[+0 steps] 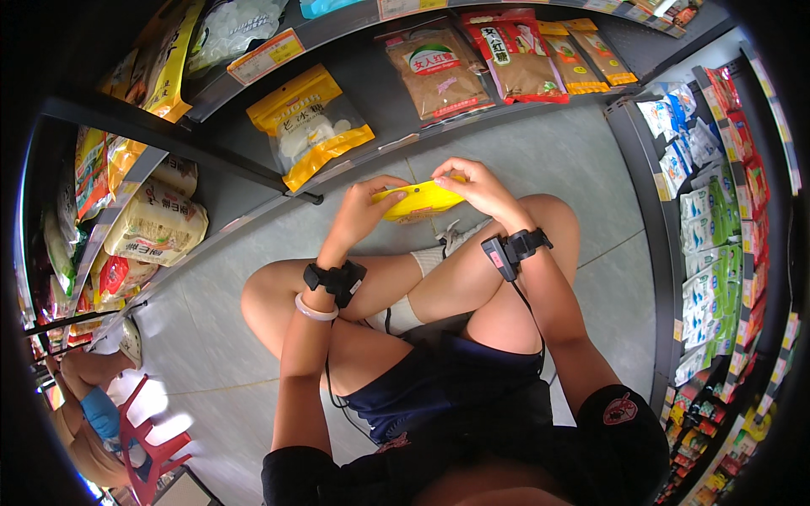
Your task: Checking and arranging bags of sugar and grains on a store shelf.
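Observation:
Both my hands hold a yellow plastic food packet (423,200) by its two ends, above my crossed legs. My left hand (364,205) pinches the packet's left end between thumb and fingers. At its right end, my right hand (476,187) grips the upper corner. The packet's top edge faces up at me, so most of its front is hidden. Just beyond, on the lowest shelf (373,95), lies a yellow-banded bag of rock sugar (310,126). Farther right on that shelf are bags of brown sugar (436,74) with red labels.
White and green packets (705,265) fill the right-hand shelves. Large noodle packs (158,221) stand on the left shelf. A person (82,411) sits by a red plastic chair (149,443) at lower left. Cables (528,303) hang from my wrist straps. Grey tiles (215,354) cover the floor.

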Demonstrator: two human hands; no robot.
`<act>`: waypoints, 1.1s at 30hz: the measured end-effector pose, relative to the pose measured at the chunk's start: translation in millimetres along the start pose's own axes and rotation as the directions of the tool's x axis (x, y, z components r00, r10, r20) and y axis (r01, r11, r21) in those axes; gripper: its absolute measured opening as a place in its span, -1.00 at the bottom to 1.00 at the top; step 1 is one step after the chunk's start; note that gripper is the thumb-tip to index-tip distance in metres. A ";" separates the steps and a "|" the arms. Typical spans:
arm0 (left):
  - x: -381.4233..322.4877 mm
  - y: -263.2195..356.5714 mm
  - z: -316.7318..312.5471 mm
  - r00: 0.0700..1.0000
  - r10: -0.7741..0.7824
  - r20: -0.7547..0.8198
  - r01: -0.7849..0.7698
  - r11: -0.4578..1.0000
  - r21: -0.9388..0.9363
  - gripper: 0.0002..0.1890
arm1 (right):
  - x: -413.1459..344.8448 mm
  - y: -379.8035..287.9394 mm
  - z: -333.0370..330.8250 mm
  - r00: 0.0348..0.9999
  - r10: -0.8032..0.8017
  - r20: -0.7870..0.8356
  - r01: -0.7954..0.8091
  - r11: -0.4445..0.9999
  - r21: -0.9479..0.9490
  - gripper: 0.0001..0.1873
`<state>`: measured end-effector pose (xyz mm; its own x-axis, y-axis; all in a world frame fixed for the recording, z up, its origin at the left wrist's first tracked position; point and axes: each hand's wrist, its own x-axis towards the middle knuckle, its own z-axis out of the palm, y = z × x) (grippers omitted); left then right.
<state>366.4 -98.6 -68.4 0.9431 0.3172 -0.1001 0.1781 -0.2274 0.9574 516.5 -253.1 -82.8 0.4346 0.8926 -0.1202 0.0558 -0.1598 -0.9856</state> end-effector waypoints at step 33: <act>-1.9 -2.9 -9.3 0.998 0.037 -0.041 -0.039 0.999 -0.033 -0.76 | -2.4 -8.5 0.0 0.999 -0.034 0.016 0.034 0.999 -0.016 -0.81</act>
<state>361.5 -90.0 -68.5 0.9369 0.3456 -0.0531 0.1321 -0.2091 0.9689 515.0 -253.8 -74.1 0.4176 0.9043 -0.0887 0.0846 -0.1359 -0.9871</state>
